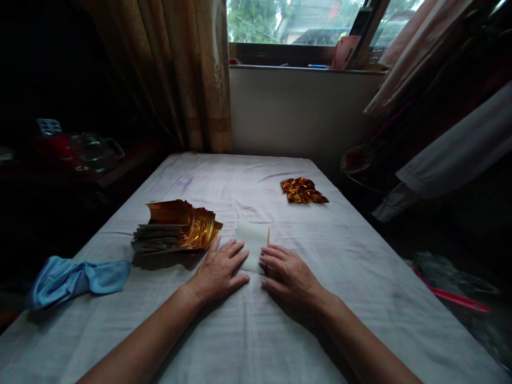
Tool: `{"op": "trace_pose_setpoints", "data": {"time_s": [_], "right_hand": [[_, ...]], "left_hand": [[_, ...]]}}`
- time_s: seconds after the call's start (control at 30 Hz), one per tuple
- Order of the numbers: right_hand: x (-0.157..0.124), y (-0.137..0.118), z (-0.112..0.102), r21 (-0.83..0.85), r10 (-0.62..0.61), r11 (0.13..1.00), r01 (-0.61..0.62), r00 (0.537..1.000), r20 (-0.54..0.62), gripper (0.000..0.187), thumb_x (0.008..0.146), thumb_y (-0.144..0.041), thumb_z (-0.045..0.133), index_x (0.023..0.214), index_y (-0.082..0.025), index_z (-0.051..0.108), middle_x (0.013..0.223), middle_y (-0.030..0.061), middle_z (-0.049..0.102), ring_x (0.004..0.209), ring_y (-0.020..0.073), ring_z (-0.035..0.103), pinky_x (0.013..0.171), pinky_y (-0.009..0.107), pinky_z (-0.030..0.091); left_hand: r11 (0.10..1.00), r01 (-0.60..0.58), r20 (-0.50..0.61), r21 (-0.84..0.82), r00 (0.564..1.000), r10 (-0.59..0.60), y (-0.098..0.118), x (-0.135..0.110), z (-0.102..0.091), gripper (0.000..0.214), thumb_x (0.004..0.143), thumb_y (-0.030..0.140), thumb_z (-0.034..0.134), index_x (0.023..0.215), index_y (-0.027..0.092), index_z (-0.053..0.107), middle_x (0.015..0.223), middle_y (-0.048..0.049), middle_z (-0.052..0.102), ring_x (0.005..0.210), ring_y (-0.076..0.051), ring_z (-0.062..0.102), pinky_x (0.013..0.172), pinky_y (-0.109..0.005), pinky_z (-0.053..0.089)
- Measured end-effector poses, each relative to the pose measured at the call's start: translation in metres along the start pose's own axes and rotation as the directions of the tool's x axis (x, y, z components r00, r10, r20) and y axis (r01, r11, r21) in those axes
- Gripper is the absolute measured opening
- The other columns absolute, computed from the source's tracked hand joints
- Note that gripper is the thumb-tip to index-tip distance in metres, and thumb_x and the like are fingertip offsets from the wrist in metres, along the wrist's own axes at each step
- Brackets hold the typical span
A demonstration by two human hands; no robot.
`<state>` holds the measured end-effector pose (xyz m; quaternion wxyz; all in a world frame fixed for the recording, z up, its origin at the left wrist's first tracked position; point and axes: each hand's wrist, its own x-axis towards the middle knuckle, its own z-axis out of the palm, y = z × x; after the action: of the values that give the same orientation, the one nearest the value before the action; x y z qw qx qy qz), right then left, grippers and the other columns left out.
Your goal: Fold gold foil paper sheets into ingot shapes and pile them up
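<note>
A pale sheet of paper [253, 242] lies on the cloth-covered table between my hands. Along its right side shows a thin gold strip, apparently a raised edge. My left hand [221, 265] rests flat with fingers spread, fingertips on the sheet's left part. My right hand [291, 273] is at the right edge, fingers slightly bent and touching the paper, thumb apart from them. Whether those fingers pinch the edge is hard to see. Just beyond my left hand stands a thick stack of gold foil paper [178, 226], its sheets curled. Several folded gold foil pieces [303, 191] are piled at the far right.
A blue cloth [82, 280] lies crumpled at the table's left edge. On a dark side table at left stands a glass jug [94, 152]. Hanging clothes [452, 154] and a pink-red plastic item [456, 300] are off the right side. A curtain [192, 80] and window lie behind.
</note>
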<state>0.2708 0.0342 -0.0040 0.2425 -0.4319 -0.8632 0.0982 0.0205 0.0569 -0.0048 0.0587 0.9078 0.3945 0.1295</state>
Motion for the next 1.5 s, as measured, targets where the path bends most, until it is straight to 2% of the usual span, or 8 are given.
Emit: {"op": "trace_pose_setpoints", "data": {"time_s": [0.13, 0.43, 0.63, 0.77, 0.93, 1.17, 1.33, 1.5], "right_hand": [[0.001, -0.009, 0.002, -0.122, -0.031, 0.992, 0.038, 0.998, 0.058, 0.03, 0.084, -0.028, 0.07, 0.112, -0.019, 0.068, 0.126, 0.0133, 0.068, 0.116, 0.0296, 0.062, 0.096, 0.044, 0.05], [0.006, -0.011, 0.015, -0.227, -0.089, 0.971, 0.075, 0.995, -0.05, 0.021, 0.094, -0.012, 0.049, 0.1, -0.019, 0.068, 0.106, 0.0118, 0.075, 0.093, 0.0224, 0.07, 0.085, 0.034, 0.053], [0.003, -0.005, 0.013, -0.044, 0.068, 0.996, -0.074, 0.989, -0.128, 0.021, 0.092, -0.016, 0.05, 0.098, -0.021, 0.07, 0.095, 0.0089, 0.076, 0.085, 0.0207, 0.071, 0.081, 0.031, 0.054], [-0.001, -0.004, 0.011, 0.181, 0.198, 0.969, -0.168, 0.967, -0.162, 0.024, 0.091, -0.024, 0.05, 0.103, -0.022, 0.071, 0.097, 0.0077, 0.077, 0.088, 0.0211, 0.072, 0.083, 0.032, 0.055], [-0.003, -0.012, 0.0, 0.402, 0.271, 0.89, -0.216, 0.959, -0.084, 0.03, 0.088, -0.037, 0.058, 0.111, -0.022, 0.069, 0.101, 0.0062, 0.077, 0.09, 0.021, 0.072, 0.082, 0.032, 0.055], [0.003, -0.011, 0.01, 0.458, 0.456, 0.816, -0.352, 0.879, -0.137, 0.023, 0.089, -0.035, 0.05, 0.092, -0.024, 0.07, 0.083, 0.0026, 0.076, 0.076, 0.0196, 0.071, 0.07, 0.028, 0.053], [0.014, -0.008, 0.014, 0.221, 0.512, 0.845, -0.486, 0.856, -0.076, 0.021, 0.089, -0.033, 0.052, 0.088, -0.026, 0.071, 0.076, 0.0018, 0.075, 0.07, 0.0194, 0.07, 0.065, 0.026, 0.047], [0.029, -0.007, 0.01, 0.031, 0.507, 0.862, -0.507, 0.862, -0.015, 0.018, 0.089, -0.031, 0.056, 0.09, -0.027, 0.073, 0.074, 0.0016, 0.076, 0.067, 0.0191, 0.069, 0.06, 0.026, 0.042]], "left_hand": [[1.0, -0.003, -0.019, -0.024, 1.0, 0.003, -0.002, 0.003, 0.001, 0.053, 0.089, 0.049, 0.064, 0.135, 0.024, 0.059, 0.143, -0.0135, 0.057, 0.134, -0.032, 0.051, 0.119, -0.06, 0.018], [0.997, -0.003, -0.075, -0.079, 0.997, -0.003, -0.004, 0.001, 0.004, 0.058, 0.086, 0.047, 0.068, 0.136, 0.02, 0.056, 0.138, -0.0141, 0.061, 0.132, -0.031, 0.053, 0.12, -0.059, 0.021], [0.984, -0.07, -0.212, -0.162, 0.977, 0.035, -0.01, -0.004, 0.004, 0.033, 0.092, 0.036, 0.061, 0.121, 0.021, 0.062, 0.114, -0.0091, 0.074, 0.108, -0.024, 0.069, 0.119, -0.056, 0.027], [0.953, -0.06, -0.314, -0.298, 0.949, -0.039, -0.003, -0.005, -0.001, 0.02, 0.097, 0.031, 0.052, 0.101, 0.022, 0.07, 0.088, -0.0024, 0.077, 0.079, -0.017, 0.072, 0.107, -0.045, 0.045], [0.825, 0.152, -0.219, -0.544, 0.923, -0.315, 0.014, -0.004, -0.007, 0.028, 0.095, 0.037, 0.05, 0.088, 0.02, 0.071, 0.075, -0.0013, 0.073, 0.067, -0.015, 0.068, 0.065, -0.024, 0.053], [0.807, 0.237, -0.209, -0.54, 0.892, -0.401, 0.015, -0.005, 0.0, 0.026, 0.094, 0.035, 0.051, 0.107, 0.02, 0.067, 0.084, -0.0021, 0.074, 0.072, -0.017, 0.07, 0.068, -0.025, 0.055], [0.983, 0.084, -0.468, -0.166, 0.87, -0.153, 0.016, -0.008, -0.001, 0.037, 0.096, 0.027, 0.051, 0.133, 0.02, 0.056, 0.134, -0.0125, 0.062, 0.124, -0.026, 0.059, 0.107, -0.042, 0.047], [0.988, -0.149, -0.28, 0.04, 0.948, 0.154, 0.035, -0.008, -0.003, 0.036, 0.1, 0.031, 0.048, 0.133, 0.02, 0.058, 0.135, -0.008, 0.064, 0.135, -0.028, 0.05, 0.12, -0.05, 0.028]]}}
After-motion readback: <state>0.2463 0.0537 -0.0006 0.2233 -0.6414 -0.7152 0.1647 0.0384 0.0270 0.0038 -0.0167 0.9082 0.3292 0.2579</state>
